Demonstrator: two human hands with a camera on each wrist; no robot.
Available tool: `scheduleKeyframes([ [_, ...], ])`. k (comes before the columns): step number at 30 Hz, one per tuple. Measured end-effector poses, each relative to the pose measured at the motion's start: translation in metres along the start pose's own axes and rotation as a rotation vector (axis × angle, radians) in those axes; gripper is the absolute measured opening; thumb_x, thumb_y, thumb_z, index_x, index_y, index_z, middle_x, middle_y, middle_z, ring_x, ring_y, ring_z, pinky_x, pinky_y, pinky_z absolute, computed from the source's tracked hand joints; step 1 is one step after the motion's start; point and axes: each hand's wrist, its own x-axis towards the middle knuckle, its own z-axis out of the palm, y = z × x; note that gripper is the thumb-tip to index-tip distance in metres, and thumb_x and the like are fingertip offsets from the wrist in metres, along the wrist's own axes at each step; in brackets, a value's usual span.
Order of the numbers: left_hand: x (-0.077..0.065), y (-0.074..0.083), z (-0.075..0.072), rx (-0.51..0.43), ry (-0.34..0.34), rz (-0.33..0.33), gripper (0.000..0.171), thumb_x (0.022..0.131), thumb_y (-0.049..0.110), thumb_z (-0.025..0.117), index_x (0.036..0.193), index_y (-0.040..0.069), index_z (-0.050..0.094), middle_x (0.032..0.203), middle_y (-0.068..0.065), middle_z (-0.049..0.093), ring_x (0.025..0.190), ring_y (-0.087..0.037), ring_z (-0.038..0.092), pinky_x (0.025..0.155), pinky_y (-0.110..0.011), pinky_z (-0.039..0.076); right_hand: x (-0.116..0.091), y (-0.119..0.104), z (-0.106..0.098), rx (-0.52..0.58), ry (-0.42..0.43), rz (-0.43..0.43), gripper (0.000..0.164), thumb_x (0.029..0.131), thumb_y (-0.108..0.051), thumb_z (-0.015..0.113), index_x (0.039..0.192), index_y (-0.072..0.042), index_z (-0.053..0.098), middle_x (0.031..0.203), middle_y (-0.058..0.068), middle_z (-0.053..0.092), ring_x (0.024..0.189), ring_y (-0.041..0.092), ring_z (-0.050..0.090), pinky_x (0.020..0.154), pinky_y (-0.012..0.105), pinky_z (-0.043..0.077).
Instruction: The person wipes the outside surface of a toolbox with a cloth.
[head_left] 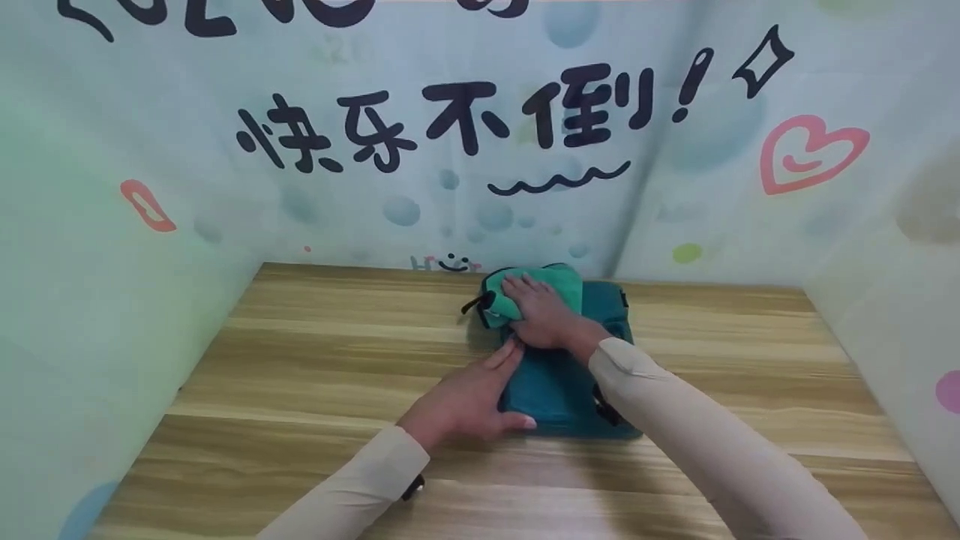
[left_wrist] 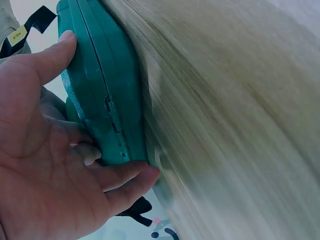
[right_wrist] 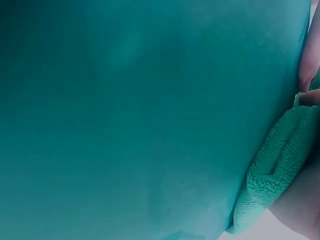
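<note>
A teal zippered case (head_left: 562, 397) lies flat on the wooden table. My left hand (head_left: 472, 401) holds its left side, the thumb on top near the front corner and the other fingers farther along the edge. In the left wrist view, the case's side seam (left_wrist: 100, 75) faces that hand (left_wrist: 55, 145). My right hand (head_left: 544, 311) holds a green cloth (head_left: 564, 285) with dark edging against the far part of the case. The cloth's fuzzy surface (right_wrist: 277, 160) shows in the right wrist view. Part of the cloth is hidden under the hand.
The wood-grain table (head_left: 337, 360) extends on both sides of the case. A printed backdrop (head_left: 375, 217) rises along the table's back edge and both sides. A black strap end (head_left: 472, 304) sticks out left of the cloth.
</note>
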Motion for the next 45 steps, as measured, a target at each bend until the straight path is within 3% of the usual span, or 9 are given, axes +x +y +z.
scheduleKeyframes([
  [4,0.001,0.001,0.002,0.048,0.028,0.007,0.105,0.091,0.067,0.061,0.164,0.013,0.009,0.17,0.0,0.002,0.15,-0.024,0.023,0.115,-0.042,0.029,-0.003,0.009,-0.005,0.034,-0.028,-0.012,0.066,0.104,-0.015,0.05,0.16,0.0,0.02,0.167,0.016,0.015,0.152,0.036,0.006,0.119,0.053,0.007],
  [9,0.0,0.005,0.001,0.086,0.018,-0.03,0.105,0.091,0.07,0.058,0.165,0.016,0.006,0.17,0.006,-0.003,0.148,-0.029,0.029,0.113,-0.048,0.032,-0.014,0.028,-0.016,0.077,-0.019,-0.036,0.063,0.103,-0.01,0.048,0.159,0.005,0.021,0.165,0.021,0.016,0.151,0.042,0.008,0.119,0.054,0.01],
  [18,-0.004,0.004,0.003,0.096,0.015,-0.084,0.108,0.088,0.074,0.056,0.165,0.02,0.002,0.169,0.007,-0.005,0.15,-0.029,0.024,0.114,-0.055,0.028,-0.04,0.077,-0.023,0.169,0.155,-0.011,0.062,0.098,-0.003,0.051,0.156,0.005,0.032,0.157,0.027,0.033,0.146,0.044,0.025,0.116,0.057,0.019],
  [22,-0.004,0.004,0.004,0.089,0.019,-0.082,0.109,0.088,0.075,0.056,0.165,0.02,0.001,0.169,0.007,-0.005,0.15,-0.028,0.023,0.113,-0.056,0.027,-0.051,0.087,-0.021,0.125,0.184,-0.028,0.062,0.095,-0.001,0.052,0.153,0.01,0.032,0.156,0.031,0.033,0.145,0.049,0.023,0.115,0.061,0.019],
  [30,-0.004,0.002,0.005,0.101,0.033,-0.057,0.108,0.089,0.075,0.054,0.165,0.018,0.002,0.169,0.005,-0.004,0.149,-0.03,0.025,0.111,-0.06,0.029,-0.068,0.072,-0.011,0.053,0.107,-0.028,0.062,0.101,-0.005,0.053,0.155,0.011,0.026,0.161,0.029,0.023,0.148,0.048,0.011,0.116,0.063,0.009],
  [39,-0.001,-0.001,0.007,0.119,0.051,-0.029,0.106,0.092,0.074,0.052,0.164,0.013,0.004,0.17,0.001,-0.003,0.149,-0.028,0.026,0.108,-0.06,0.035,-0.081,0.033,0.005,-0.013,0.069,-0.175,0.067,0.098,-0.007,0.058,0.156,0.007,0.027,0.163,0.023,0.023,0.15,0.043,0.013,0.116,0.062,0.011],
  [45,0.002,0.001,0.008,0.153,0.013,-0.057,0.104,0.093,0.073,0.05,0.161,0.002,0.018,0.168,-0.01,0.013,0.148,-0.031,0.028,0.111,-0.056,0.033,-0.097,0.015,0.017,-0.055,0.057,-0.231,0.069,0.098,-0.011,0.061,0.157,0.005,0.028,0.164,0.02,0.024,0.15,0.039,0.015,0.117,0.059,0.013],
])
